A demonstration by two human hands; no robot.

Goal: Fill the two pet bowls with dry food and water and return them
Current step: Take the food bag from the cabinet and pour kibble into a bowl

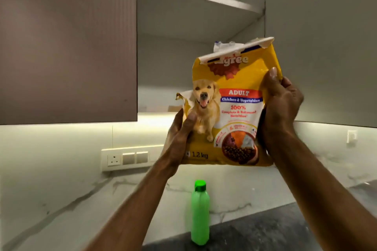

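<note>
A yellow bag of dry dog food point(232, 108), with a dog's picture and a torn, folded top, is held up in front of an open wall cupboard. My left hand point(180, 134) grips its lower left edge, thumb on the front. My right hand point(280, 104) grips its right edge, thumb pressed near the top. A green bottle point(200, 213) with a green cap stands upright on the counter below the bag. No pet bowl is in view.
The open cupboard point(183, 51) has pale shelves; its brown door point(67, 51) at the left carries a paper label. A socket and switch panel point(126, 158) sits on the marble wall. The dark counter point(265, 232) lies below.
</note>
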